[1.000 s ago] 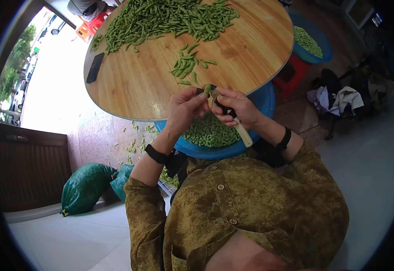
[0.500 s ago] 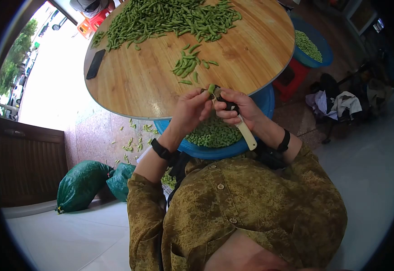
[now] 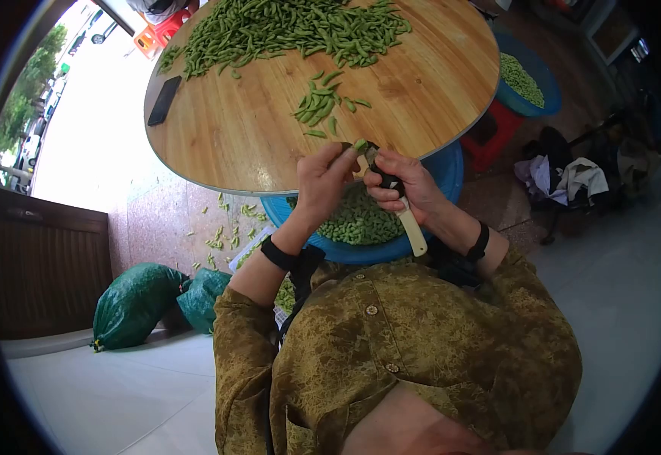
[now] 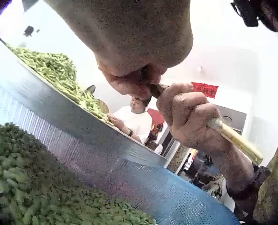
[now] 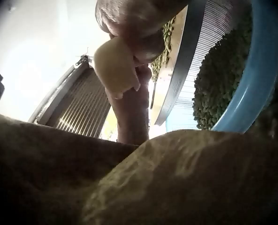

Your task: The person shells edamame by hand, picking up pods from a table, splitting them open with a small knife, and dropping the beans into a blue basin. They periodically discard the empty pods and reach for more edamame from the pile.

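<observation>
My left hand (image 3: 320, 182) pinches a green bean pod (image 3: 360, 145) between thumb and fingers, just over the near table edge. In my right hand (image 3: 408, 184) is a tool with a cream handle (image 3: 412, 231), its butt sticking out below the fist and a dark part among the fingers. Its working end meets the pod at the left fingertips. Below both hands stands a blue basin (image 3: 452, 168) holding shelled green beans (image 3: 361, 221). A small group of pods (image 3: 317, 105) lies on the round wooden table (image 3: 232, 144) beyond the hands.
A large pod heap (image 3: 285, 34) covers the table's far side, and a black phone (image 3: 164, 101) lies at its left. Green sacks (image 3: 135, 305) and scattered pods are on the floor at left. Another bean basin (image 3: 552, 91) stands right. The left wrist view shows another person (image 4: 136, 117) across the table.
Both hands have shifted slightly right in the head view, staying together at the pod. The left hand has turned, its back now showing more. The view itself has shifted a little.
</observation>
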### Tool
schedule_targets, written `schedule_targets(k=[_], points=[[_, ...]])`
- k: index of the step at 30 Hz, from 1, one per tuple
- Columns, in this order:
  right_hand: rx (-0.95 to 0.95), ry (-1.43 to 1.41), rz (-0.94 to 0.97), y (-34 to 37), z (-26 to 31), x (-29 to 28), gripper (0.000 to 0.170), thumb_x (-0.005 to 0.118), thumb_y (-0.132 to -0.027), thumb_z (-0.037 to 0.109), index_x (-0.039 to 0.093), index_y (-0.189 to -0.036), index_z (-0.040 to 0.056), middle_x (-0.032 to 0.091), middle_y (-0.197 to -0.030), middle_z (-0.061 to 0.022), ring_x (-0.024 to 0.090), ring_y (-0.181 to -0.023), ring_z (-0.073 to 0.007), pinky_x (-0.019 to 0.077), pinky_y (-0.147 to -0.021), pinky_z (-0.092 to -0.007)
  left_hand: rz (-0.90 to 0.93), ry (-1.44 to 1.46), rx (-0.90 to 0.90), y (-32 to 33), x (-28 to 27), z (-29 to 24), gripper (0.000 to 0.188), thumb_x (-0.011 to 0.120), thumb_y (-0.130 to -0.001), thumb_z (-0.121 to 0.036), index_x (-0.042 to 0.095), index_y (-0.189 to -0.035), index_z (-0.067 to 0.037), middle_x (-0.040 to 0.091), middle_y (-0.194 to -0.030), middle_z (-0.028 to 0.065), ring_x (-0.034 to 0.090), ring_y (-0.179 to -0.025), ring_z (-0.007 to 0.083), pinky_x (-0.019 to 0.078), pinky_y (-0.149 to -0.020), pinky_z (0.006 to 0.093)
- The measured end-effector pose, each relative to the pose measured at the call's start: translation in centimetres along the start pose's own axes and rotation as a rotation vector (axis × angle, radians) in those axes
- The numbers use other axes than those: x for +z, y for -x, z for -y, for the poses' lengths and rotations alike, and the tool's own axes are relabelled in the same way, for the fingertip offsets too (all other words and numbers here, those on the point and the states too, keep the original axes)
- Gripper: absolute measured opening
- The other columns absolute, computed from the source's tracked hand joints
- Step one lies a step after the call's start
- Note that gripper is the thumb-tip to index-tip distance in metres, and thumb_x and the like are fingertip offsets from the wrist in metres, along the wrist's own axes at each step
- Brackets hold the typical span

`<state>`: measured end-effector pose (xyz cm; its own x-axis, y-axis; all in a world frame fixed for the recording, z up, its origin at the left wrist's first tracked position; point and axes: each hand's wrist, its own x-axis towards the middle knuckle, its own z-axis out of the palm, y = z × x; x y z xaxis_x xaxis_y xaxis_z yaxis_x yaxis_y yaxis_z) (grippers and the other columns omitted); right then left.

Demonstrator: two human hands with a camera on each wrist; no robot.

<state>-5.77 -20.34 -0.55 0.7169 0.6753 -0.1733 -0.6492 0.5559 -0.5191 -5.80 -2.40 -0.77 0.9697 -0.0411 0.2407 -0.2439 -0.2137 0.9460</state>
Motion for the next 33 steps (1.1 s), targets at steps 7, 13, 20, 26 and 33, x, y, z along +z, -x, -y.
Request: schedule_targets(k=[7, 13, 20, 26, 33], points=[[-0.199, 0.892, -0.145, 0.5, 0.7, 0.2, 0.015, 0.054, -0.093, 0.016, 0.058, -0.099, 0.0026, 0.054, -0.073, -0.0033, 0.051, -0.06, -0.0054, 0.0384, -0.044, -0.0222, 0.175, 0.578, -0.495, -0.2, -0.7, -1.0, 0.018, 0.055, -0.092, -0.014, 0.061, -0.081, -0.002, 0.06, -0.067, 0.0029, 0.051, -0.051, 0.0075, 0.0393, -0.043, 0.02], [-0.719, 1.54, -0.283, -0.9, 0.6, 0.1, 0.026, 0.064, -0.082, 0.014, 0.053, -0.1, -0.0017, 0.055, -0.079, -0.0154, 0.058, -0.069, -0.0291, 0.0457, -0.06, -0.0372, 0.162, 0.219, -0.392, 0.7, 0.1, -1.0, 0.018, 0.054, -0.092, -0.013, 0.06, -0.08, -0.002, 0.058, -0.065, 0.0012, 0.051, -0.049, 0.0067, 0.0387, -0.041, 0.0201], [-0.836, 1.792, -0.187, -0.8, 0.2, -1.0, 0.03, 0.065, -0.078, 0.01, 0.05, -0.101, -0.0011, 0.053, -0.085, -0.0177, 0.057, -0.075, -0.0374, 0.0474, -0.061, -0.0403, 0.172, 0.126, -0.327, 1.7, 0.7, -1.3, 0.019, 0.053, -0.092, -0.013, 0.059, -0.079, -0.001, 0.057, -0.062, 0.0017, 0.052, -0.05, 0.0073, 0.0405, -0.041, 0.0211], [-1.007, 1.866, -0.144, -0.7, -0.7, -0.8, 0.031, 0.063, -0.073, 0.006, 0.048, -0.1, -0.0024, 0.052, -0.086, -0.02, 0.056, -0.074, -0.0394, 0.047, -0.061, -0.0421, 0.219, 0.168, -0.44, 2.4, 0.8, -1.8, 0.019, 0.054, -0.092, -0.013, 0.059, -0.079, -0.001, 0.056, -0.062, 0.0017, 0.052, -0.05, 0.0068, 0.0403, -0.041, 0.0226], [-0.546, 1.745, -0.063, 0.3, 0.7, -1.0, 0.023, 0.063, -0.076, 0.012, 0.049, -0.087, -0.0028, 0.051, -0.078, -0.0207, 0.054, -0.073, -0.04, 0.0425, -0.062, -0.0452, 0.358, -0.603, 0.028, 6.3, -5.5, -2.2, 0.012, 0.058, -0.083, -0.01, 0.057, -0.079, 0.001, 0.059, -0.065, 0.0137, 0.055, -0.056, 0.0349, 0.0453, -0.053, 0.0406]])
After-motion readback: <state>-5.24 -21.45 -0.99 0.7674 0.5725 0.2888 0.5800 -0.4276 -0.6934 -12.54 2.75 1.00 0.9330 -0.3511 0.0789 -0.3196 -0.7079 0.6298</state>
